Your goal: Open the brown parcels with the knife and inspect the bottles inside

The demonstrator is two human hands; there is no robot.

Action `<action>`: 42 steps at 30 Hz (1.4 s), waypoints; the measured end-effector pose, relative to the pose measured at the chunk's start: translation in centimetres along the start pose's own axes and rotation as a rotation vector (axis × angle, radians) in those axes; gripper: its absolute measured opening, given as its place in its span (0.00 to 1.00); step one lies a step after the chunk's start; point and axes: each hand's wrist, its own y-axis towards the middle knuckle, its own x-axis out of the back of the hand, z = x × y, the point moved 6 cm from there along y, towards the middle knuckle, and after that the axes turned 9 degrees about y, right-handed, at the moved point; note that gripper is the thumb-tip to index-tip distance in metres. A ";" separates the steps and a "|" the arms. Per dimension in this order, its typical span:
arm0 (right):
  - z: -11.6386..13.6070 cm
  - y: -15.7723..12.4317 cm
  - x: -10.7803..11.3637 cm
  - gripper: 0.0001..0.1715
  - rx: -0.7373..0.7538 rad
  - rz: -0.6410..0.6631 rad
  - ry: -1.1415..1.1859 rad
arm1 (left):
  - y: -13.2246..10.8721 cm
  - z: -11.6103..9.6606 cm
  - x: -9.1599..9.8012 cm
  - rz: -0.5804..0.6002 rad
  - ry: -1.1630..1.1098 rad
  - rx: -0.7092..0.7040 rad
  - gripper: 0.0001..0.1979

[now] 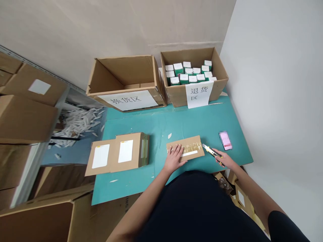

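Observation:
A small cardboard box (pixel 194 141) sealed with clear yellowish tape lies on the green table (pixel 161 124) in front of me. My left hand (pixel 174 156) rests flat on the left part of its top, fingers stretched out. In my right hand (pixel 224 158) is a utility knife (pixel 211 151) with a yellow and black handle. Its tip is at the right end of the box, by the tape; whether it touches cannot be made out. To the left, labelled cardboard boxes (pixel 136 137) lie side by side, their white labels facing up.
Two open cartons with paper signs stand at the back: the left carton (pixel 126 72) and the right carton (pixel 174 94), which holds several small green-and-white boxes (pixel 184 78). A phone (pixel 225 140) lies at right. Shelved boxes (pixel 27 117) stand left; a large open carton (pixel 75 218) is lower left.

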 end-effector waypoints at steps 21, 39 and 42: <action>-3.3 -2.3 1.6 0.46 -0.011 -0.012 -0.021 | -0.4 0.5 -0.6 -0.084 0.042 -0.095 0.42; -1.5 2.2 0.0 0.50 0.126 -0.030 0.055 | -0.6 0.6 -0.6 -0.110 0.042 -0.112 0.44; -1.9 2.1 -0.1 0.50 0.121 -0.035 0.063 | -0.6 0.6 -0.6 -0.114 0.033 -0.117 0.45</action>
